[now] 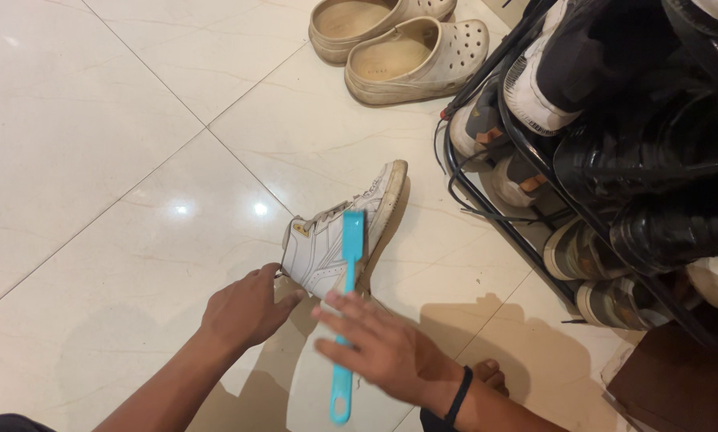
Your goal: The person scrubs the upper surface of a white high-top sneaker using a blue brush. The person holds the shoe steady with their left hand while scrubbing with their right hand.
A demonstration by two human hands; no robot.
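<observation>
A white high-top sneaker [327, 240] is tipped on its side on the tiled floor, sole toward the right. My left hand [247, 308] grips its heel end. My right hand [375, 348] holds a turquoise long-handled brush [349, 264]. The brush head lies against the sneaker's side, and the handle end sticks out below my hand. A dark band circles my right wrist. A white sheet [311, 392] lies on the floor under my hands.
A pair of beige clogs [399, 40] sits at the top of the floor. A black metal shoe rack [535, 232] full of dark and grey shoes fills the right side. My toes [487, 374] show near the rack.
</observation>
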